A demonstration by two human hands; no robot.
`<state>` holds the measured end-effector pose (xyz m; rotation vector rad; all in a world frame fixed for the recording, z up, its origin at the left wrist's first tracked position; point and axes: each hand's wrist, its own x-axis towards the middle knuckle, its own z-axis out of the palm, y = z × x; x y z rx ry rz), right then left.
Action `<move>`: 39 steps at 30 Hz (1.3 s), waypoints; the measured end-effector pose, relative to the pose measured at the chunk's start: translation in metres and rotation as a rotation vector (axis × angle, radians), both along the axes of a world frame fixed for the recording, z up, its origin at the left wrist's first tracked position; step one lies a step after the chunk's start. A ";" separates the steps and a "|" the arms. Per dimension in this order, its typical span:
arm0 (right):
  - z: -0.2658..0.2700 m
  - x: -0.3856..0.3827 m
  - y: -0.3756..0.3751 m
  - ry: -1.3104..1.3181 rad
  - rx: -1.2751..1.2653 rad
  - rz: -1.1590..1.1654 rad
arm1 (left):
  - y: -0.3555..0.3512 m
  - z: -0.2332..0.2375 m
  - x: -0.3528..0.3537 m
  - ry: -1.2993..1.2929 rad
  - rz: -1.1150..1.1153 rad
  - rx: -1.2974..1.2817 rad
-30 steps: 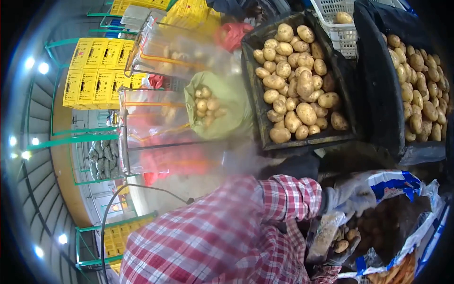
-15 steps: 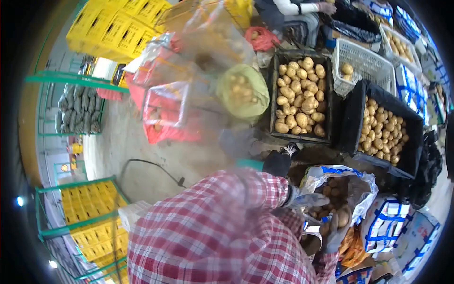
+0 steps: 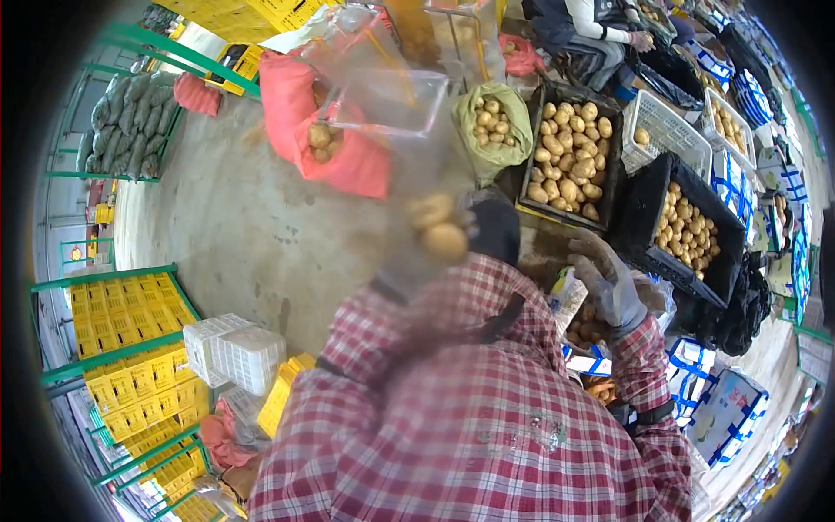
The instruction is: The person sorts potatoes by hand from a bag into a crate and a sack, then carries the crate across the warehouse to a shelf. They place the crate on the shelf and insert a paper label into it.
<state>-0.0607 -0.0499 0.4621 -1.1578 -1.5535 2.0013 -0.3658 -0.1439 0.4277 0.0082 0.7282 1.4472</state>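
Observation:
Blurred by motion, my left hand [image 3: 398,280] holds potatoes [image 3: 444,242] over the floor; at least two show, and the fingers are partly smeared. My gloved right hand [image 3: 611,285] is over the upper part of a lined carton [image 3: 654,294] at my right, fingers extended and slightly bent, no potato visible in it. Brown potatoes [image 3: 586,329] lie inside that carton, partly hidden by my hand and arm. Beyond my left hand stand a green sack [image 3: 513,157] and a pink sack [image 3: 352,174], both with potatoes in their mouths.
A black crate [image 3: 528,207] and a second black bin [image 3: 639,248] hold many potatoes, near a white basket [image 3: 678,130]. Yellow crates [image 3: 130,331] stack at left behind green rails. White crates [image 3: 248,358] stand closer. Another person [image 3: 600,30] sits at the back.
My left hand has left the lined carton and swung leftward with potatoes. My right hand has shifted to the carton's far side. The whole view has turned and shifted.

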 end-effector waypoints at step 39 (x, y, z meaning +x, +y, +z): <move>-0.234 -0.698 0.290 -1.025 0.774 0.506 | 0.041 -0.098 -0.551 0.233 -0.084 -0.257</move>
